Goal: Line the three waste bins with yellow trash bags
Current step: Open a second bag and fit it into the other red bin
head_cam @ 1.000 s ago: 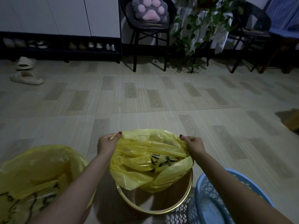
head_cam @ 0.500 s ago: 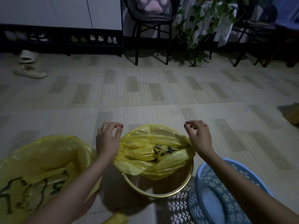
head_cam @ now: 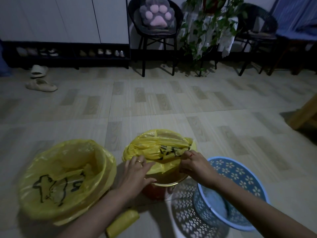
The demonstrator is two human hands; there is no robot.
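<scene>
Nearest the viewer, a yellow cylindrical roll of plastic trash bags [head_cam: 122, 224] lies on the pale wood-pattern tiled floor [head_cam: 154, 107] between the two forearms. To the right stands a blue perforated plastic waste bin with flower cut-outs [head_cam: 240, 177], unlined. To the left stands a waste bin fully lined with a yellow plastic trash bag bearing black print [head_cam: 68, 177], the bag's edge folded over the rim. Between them is a round red waste bin with a gold metal rim [head_cam: 161, 188]; a second yellow printed trash bag [head_cam: 159, 146] is draped over its far rim, while the near rim is bare. The left hand [head_cam: 137, 170] rests on the near left edge of this bag, fingers extended and a ring on one; whether it pinches the film is uncertain in the dim light. The right hand [head_cam: 193, 164] grips the bag's near right edge, fingers curled round the plastic. Farther back, a pair of beige slippers [head_cam: 40, 79] lies at left. Along the far wall stand a low dark shoe rack beneath white cabinet doors [head_cam: 68, 52], a black chair holding a grey and pink paw-shaped cushion [head_cam: 157, 14], and a trailing green-leaved plant [head_cam: 205, 31].
</scene>
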